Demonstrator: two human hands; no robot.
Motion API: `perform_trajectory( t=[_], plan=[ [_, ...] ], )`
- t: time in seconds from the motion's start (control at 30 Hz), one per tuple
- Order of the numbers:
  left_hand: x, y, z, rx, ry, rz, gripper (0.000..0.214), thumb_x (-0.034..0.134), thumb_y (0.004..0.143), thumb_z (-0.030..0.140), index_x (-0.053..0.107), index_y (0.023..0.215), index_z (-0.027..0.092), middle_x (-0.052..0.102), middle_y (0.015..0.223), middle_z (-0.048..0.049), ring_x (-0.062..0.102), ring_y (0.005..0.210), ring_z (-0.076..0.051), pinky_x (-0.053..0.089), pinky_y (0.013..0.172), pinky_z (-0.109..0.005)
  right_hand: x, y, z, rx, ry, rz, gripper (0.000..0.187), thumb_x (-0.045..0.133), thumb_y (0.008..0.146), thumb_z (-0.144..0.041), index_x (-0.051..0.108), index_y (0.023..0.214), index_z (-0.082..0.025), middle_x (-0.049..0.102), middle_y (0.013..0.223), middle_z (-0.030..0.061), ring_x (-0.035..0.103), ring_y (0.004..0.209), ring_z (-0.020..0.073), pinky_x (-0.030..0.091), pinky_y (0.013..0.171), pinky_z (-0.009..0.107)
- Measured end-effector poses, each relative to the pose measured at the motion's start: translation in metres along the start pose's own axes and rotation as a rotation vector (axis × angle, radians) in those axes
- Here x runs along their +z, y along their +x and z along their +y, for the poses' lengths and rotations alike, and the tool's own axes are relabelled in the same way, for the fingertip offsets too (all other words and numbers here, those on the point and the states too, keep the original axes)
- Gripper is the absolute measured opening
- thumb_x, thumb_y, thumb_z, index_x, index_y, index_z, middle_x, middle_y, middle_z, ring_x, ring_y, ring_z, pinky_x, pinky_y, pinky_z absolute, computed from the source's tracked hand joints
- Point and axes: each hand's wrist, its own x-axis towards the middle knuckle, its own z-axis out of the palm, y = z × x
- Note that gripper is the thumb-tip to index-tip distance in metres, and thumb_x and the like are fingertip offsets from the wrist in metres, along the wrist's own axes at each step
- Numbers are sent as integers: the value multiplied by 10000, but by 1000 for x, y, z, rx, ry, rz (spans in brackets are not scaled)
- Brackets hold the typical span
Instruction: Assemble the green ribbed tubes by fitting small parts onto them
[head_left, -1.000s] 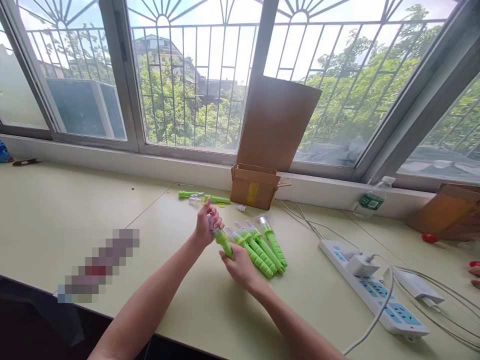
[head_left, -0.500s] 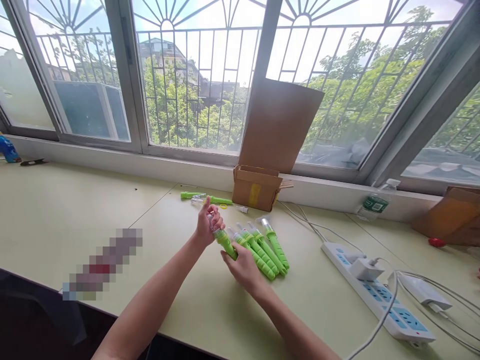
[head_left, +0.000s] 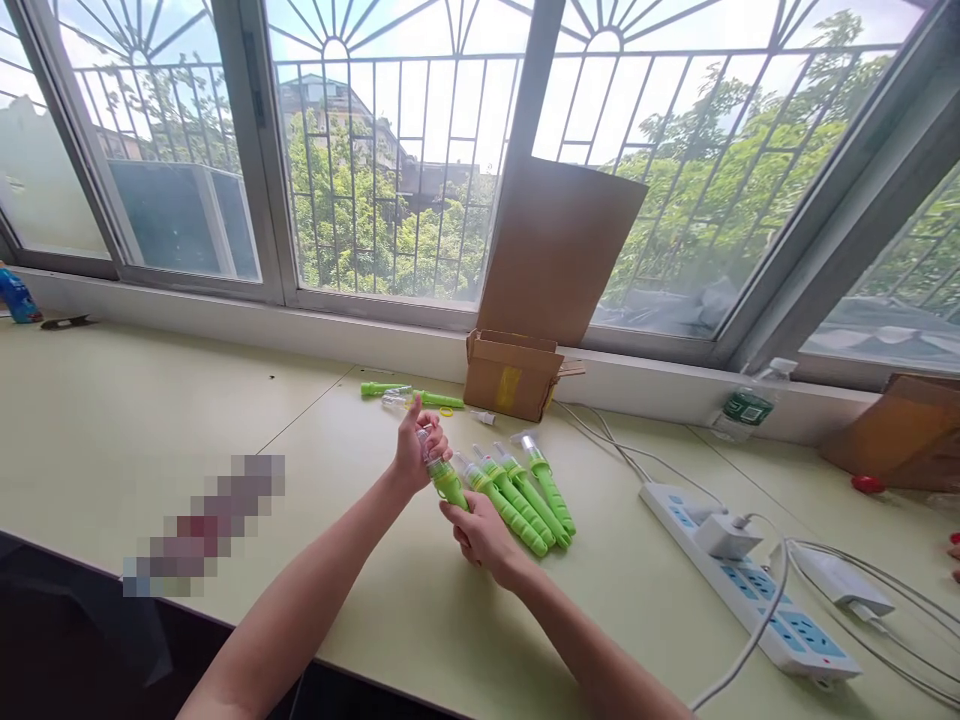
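Between my two hands is a green plastic tube with a clear top (head_left: pixel 448 486), held at a slant above the table. My left hand (head_left: pixel 418 447) is wrapped round its clear upper end, with the thumb pointing up. My right hand (head_left: pixel 484 532) grips the lower green end, which its fingers partly hide. Just right of it, several similar green tubes with clear tops (head_left: pixel 517 508) lie side by side. Beyond my left hand are loose parts: a green piece (head_left: pixel 382 389), another green piece (head_left: pixel 440 400), a yellow ring (head_left: pixel 447 412) and a small white-and-clear piece (head_left: pixel 484 418).
Against the window sill stands an open cardboard box (head_left: pixel 510 382) with a tall cardboard sheet (head_left: pixel 562 250) behind. To the right are a power strip (head_left: pixel 795 620) with cables, a plastic bottle (head_left: pixel 748 408) and a red object (head_left: pixel 868 484). Another person's fingers (head_left: pixel 955 558) show at the right edge.
My right hand has shifted and its grip has turned slightly around the tube's lower end. My left hand stays in place. Fingers of another person now show more at the right edge.
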Motion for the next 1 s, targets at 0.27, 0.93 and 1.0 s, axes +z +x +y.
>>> perform_trajectory(
  t=[0.27, 0.93, 1.0],
  plan=[
    [-3, 2, 0, -18, 19, 3, 493, 641, 728, 644, 476, 631, 190, 268, 341, 102, 271, 265, -57, 316, 350, -209, -3, 3, 6, 4, 40, -79, 313, 539, 809, -469, 379, 687, -229, 384, 477, -77, 291, 362, 84, 207, 384, 235],
    [3, 0, -6, 12, 73, 94, 456, 699, 724, 569, 474, 648, 180, 264, 353, 119, 282, 267, -47, 332, 350, -204, 8, 6, 8, -289, -376, 236, 384, 557, 824, -426, 319, 604, -218, 366, 541, -33, 313, 512, 124, 230, 500, 270],
    [4, -1, -6, -1, 69, 77, 461, 693, 726, 581, 487, 646, 176, 264, 349, 116, 282, 268, -45, 327, 347, -200, 7, 3, 7, -201, -215, 140, 386, 573, 818, -458, 327, 631, -228, 318, 496, -59, 285, 454, 104, 215, 452, 256]
  ],
)
